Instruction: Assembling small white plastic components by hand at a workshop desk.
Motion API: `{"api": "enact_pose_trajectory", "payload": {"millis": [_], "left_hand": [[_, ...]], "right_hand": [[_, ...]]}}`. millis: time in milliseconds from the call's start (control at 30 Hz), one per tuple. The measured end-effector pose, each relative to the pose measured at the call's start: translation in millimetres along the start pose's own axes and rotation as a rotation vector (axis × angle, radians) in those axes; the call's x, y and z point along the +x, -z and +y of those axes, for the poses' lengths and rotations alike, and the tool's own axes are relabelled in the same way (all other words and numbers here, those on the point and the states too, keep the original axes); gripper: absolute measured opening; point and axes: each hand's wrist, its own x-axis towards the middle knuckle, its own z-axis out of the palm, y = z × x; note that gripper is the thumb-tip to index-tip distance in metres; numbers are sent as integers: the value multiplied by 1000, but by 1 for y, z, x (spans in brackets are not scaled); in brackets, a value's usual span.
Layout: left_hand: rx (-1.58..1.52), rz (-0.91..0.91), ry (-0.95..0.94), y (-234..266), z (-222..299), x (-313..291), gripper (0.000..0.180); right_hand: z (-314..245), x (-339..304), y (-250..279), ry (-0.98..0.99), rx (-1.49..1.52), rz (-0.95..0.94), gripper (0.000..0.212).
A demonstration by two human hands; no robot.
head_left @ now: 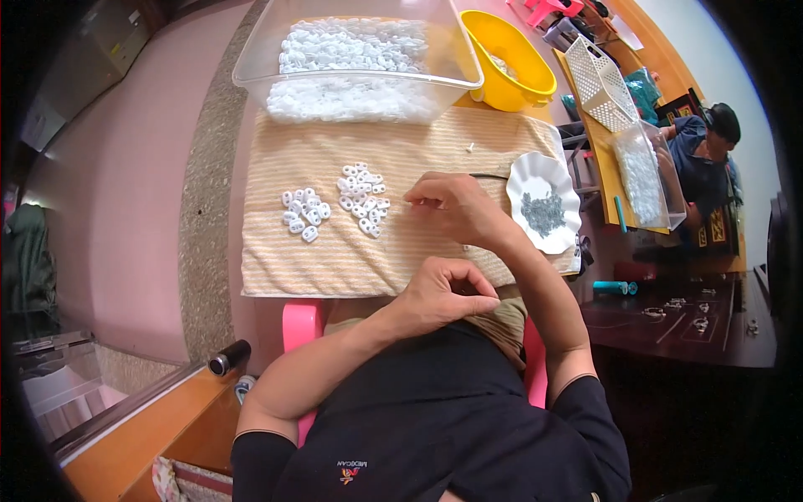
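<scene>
A: Take the middle of the striped towel (401, 272) as the clock's centre, with twelve pointing away from the person. How many groups of white parts lie on it?

B: Two, both towards nine o'clock. The outer cluster (313, 217) has roughly a dozen small, rounded pieces; the inner cluster (358, 210) has more, maybe twenty or so. They overlap, so I can't give an exact count.

A: Anything loose?

B: One small white piece (470, 147) between one and two o'clock.

A: And the dishes?

B: One scalloped white plate (529, 173) at three, with a heap of dark grey bits (544, 213), too many and too small to count. One thin dark rod (488, 176) points from it towards the right hand (458, 207). One clear bin (447, 99) of white pieces stands between eleven and twelve, and one yellow tub (502, 99) at one.

A: How are the hands?

B: The right is just past the centre, near the inner cluster but apart from it. Its grip is drawn in, fingertips bunched; I can't tell whether it pinches anything. The left hand (447, 290), between five and six, curls thumb and forefinger towards each other. I can't tell if that grip meets or holds something.
</scene>
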Motion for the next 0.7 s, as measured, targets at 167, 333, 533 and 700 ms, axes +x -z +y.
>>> {"api": "enact_pose_trajectory", "payload": {"millis": [167,333,533,700], "left_hand": [[5,-12,-35,0,2,0,8],[-52,-9,-37,1,3,-1,8],[-87,53,-61,1,5,0,7],[-136,300,-77,8,8,2,8]], "right_hand": [[-12,18,-13,86,-77,5,18],[-9,26,-23,48,-182,-97,16],[-1,17,-21,114,-165,0,14],[2,-3,-10,-9,60,178,16]]}}
